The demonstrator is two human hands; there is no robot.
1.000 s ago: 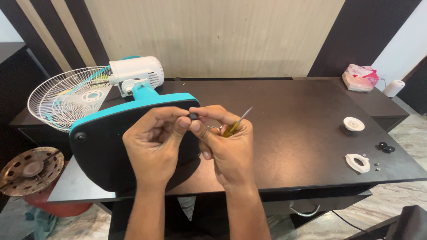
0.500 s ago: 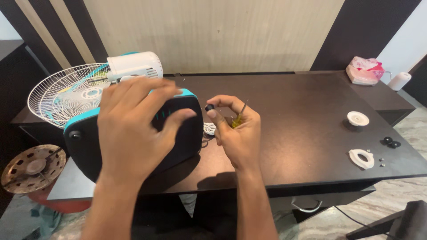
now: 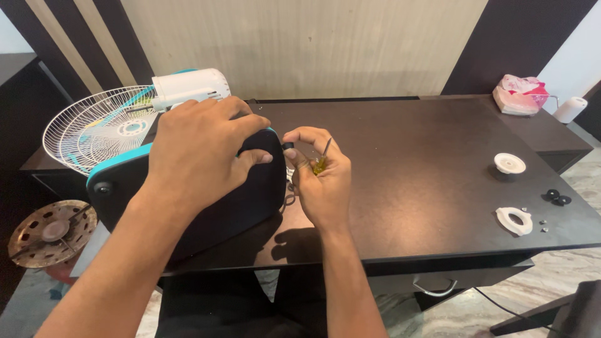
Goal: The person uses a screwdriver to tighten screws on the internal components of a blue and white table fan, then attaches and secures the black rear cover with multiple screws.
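So the black fan base with the teal rim [image 3: 206, 206] is tipped up on its edge at the front left corner of the dark desk [image 3: 426, 181], and it's gripped from above by the left hand [image 3: 200, 156], fingers wrapped over the top edge. A small black rubber foot [image 3: 288, 146] is pinched between thumb and forefinger of the right hand [image 3: 322, 181], held right against the base's right side, and a yellow-handled screwdriver [image 3: 322, 159] is tucked in the same closed fist, shaft pointing up. The white wire grille [image 3: 103, 128] and white motor housing [image 3: 188, 87] are seen behind the base. Near the right edge, 2 white plastic parts [image 3: 513, 219] and 2 small black feet [image 3: 557, 198] are laid out, with a pink bag [image 3: 519, 94] at the back right corner.
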